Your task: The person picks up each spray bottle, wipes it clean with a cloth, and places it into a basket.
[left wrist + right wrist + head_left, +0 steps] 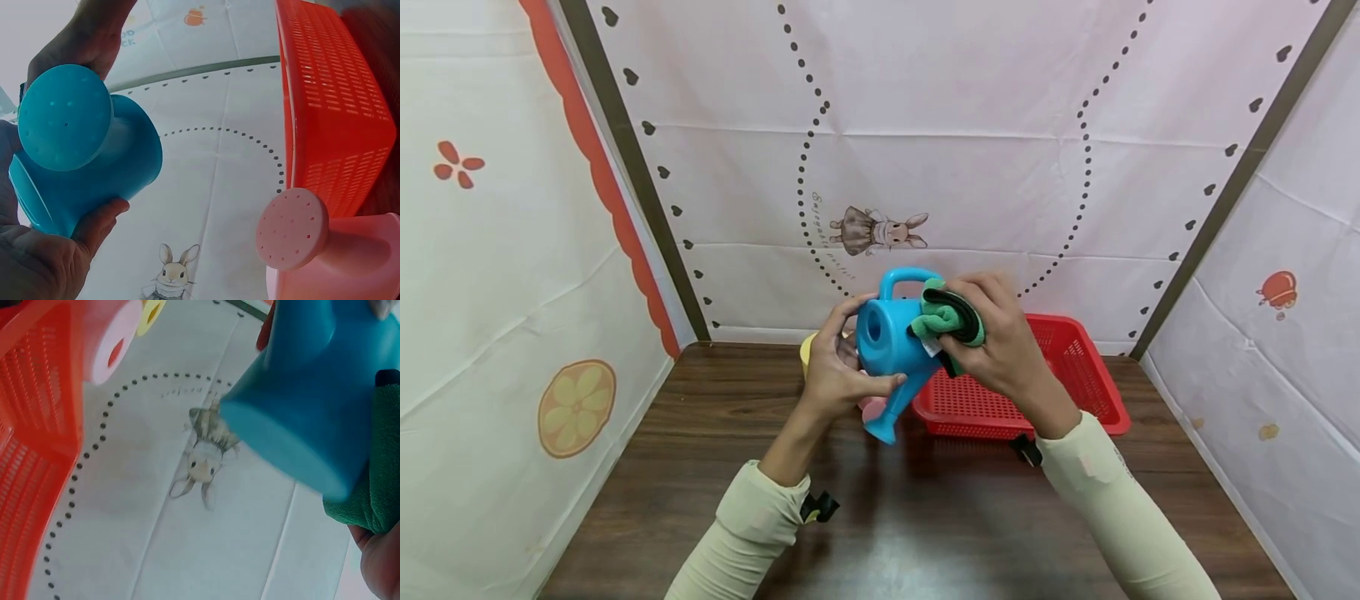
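Observation:
A blue toy watering can (891,337) is held up above the table, tipped on its side with its sprinkler head (65,117) pointing toward the person. My left hand (837,362) grips it round the top end, the thumb along its near side. In my right hand (996,337) is a bunched green cloth with black edging (951,317), pressed against the can near its base. The right wrist view shows the green cloth (381,469) touching the can's wall beside the base.
Behind the hands, a red plastic basket (1108,392) stands on the brown wooden table (722,417). A pink watering can (350,250) stands beside it, and a yellow item (807,350) is partly hidden behind the left hand. Printed cloth walls (962,192) enclose the table.

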Motion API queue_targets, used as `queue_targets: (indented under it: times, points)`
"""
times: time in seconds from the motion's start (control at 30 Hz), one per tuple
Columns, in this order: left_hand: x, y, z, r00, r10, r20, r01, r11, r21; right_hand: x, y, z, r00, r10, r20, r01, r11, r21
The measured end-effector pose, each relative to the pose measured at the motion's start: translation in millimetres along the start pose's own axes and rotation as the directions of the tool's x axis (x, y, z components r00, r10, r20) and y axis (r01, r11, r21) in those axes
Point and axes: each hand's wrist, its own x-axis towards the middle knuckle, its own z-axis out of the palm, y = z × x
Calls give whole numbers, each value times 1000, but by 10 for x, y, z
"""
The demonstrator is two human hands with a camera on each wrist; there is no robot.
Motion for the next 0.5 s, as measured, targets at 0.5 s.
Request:
queue_targets:
  times: [0.5]
  points:
    - [38, -84, 115, 998, 51, -28, -54, 989, -141, 198, -308, 255, 952, -306, -27, 303, 950, -72]
